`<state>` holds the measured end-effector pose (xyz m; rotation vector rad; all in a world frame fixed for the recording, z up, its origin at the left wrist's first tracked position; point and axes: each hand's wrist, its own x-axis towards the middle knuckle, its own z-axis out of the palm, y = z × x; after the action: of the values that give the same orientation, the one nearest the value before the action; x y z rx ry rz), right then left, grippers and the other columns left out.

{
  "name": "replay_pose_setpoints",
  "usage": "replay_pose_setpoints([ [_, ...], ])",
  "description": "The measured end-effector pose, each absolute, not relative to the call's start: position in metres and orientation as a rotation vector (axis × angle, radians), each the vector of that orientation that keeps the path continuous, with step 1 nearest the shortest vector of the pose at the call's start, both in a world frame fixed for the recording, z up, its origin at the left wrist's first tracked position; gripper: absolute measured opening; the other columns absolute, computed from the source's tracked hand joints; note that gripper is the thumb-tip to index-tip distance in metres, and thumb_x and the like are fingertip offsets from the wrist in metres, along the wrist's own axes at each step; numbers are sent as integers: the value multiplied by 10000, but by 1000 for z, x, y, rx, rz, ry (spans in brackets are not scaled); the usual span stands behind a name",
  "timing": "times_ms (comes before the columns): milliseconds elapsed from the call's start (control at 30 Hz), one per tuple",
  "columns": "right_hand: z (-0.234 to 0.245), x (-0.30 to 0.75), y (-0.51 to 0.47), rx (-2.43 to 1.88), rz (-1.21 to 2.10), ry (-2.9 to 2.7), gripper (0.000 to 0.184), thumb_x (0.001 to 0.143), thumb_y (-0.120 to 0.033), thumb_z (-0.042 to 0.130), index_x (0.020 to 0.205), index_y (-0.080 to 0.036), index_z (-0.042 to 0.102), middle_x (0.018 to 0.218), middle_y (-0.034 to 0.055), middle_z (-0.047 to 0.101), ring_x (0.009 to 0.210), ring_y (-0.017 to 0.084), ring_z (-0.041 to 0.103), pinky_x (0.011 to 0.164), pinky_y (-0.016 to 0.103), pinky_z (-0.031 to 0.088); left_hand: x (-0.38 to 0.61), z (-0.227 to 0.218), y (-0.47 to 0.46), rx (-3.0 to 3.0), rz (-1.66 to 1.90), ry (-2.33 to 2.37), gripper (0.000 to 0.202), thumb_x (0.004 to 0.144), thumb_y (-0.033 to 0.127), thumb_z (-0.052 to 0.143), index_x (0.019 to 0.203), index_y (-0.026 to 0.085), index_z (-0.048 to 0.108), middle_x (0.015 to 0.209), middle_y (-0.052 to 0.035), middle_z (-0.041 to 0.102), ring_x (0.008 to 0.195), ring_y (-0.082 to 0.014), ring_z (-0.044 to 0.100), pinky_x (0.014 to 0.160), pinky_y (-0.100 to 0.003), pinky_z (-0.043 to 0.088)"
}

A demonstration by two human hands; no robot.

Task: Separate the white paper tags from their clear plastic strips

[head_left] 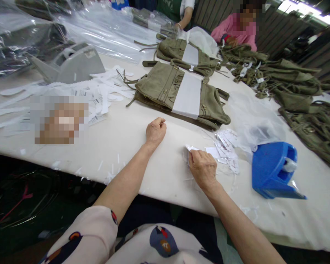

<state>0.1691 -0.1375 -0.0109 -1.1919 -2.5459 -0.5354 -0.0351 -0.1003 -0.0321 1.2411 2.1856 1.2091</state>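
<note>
My left hand [156,132] is over the table with its fingers curled closed; whatever may be inside them is hidden. It is apart from the folded olive-green canvas garment [159,82], which lies just beyond it with a white paper band [187,95] around it. My right hand [202,165] is closed on a small white tag [190,148], with something clear, perhaps plastic, at its edge. Right beside that hand lies a loose pile of printed white tags [226,146] with thin strings.
A blue tape dispenser [269,168] stands at the right, a grey one [74,62] at the left near printed paper strips [99,95]. Another banded olive bundle [178,51] lies behind. Olive garments [294,80] are heaped at right. Two people work across the table; a blurred patch covers the left.
</note>
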Motion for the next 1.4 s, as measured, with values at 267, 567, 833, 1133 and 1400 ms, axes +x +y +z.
replay_pose_setpoints([
  [267,19,200,-123,-1151,-504,-2331,221,874,-327,482,861,-183,649,782,42,680,704,144,587,646,250,343,-34,-31,-102,1253,1197,2193,267,753,153,465,946,176,649,913,-29,693,838,-140,622,802,-236,448],
  [567,13,227,-104,-1447,-356,-2472,344,845,-436,474,996,-162,619,1030,122,609,932,248,532,746,354,357,-34,-32,-101,1269,1199,2196,271,745,156,474,951,159,650,903,-41,693,825,-150,623,792,-239,449],
  [833,-3,178,-136,-1712,228,-2457,426,729,-440,590,1040,-152,547,921,96,594,851,234,538,716,338,379,-34,-32,-100,1268,1177,2215,262,750,156,470,939,181,649,933,-25,689,845,-144,620,805,-239,448],
  [1133,-2,185,-116,-1768,793,-2159,264,614,-433,646,731,-203,585,633,-23,568,593,141,501,549,248,324,-34,-35,-100,1303,1208,2201,267,745,156,472,942,162,652,913,-44,691,838,-154,622,794,-245,448],
  [1400,3,194,-108,-1652,1078,-2036,450,716,-555,515,486,-191,387,460,-47,327,451,84,308,445,239,203,-34,-31,-101,1290,1191,2197,271,743,167,470,947,168,648,890,-39,691,812,-153,621,787,-252,454],
])
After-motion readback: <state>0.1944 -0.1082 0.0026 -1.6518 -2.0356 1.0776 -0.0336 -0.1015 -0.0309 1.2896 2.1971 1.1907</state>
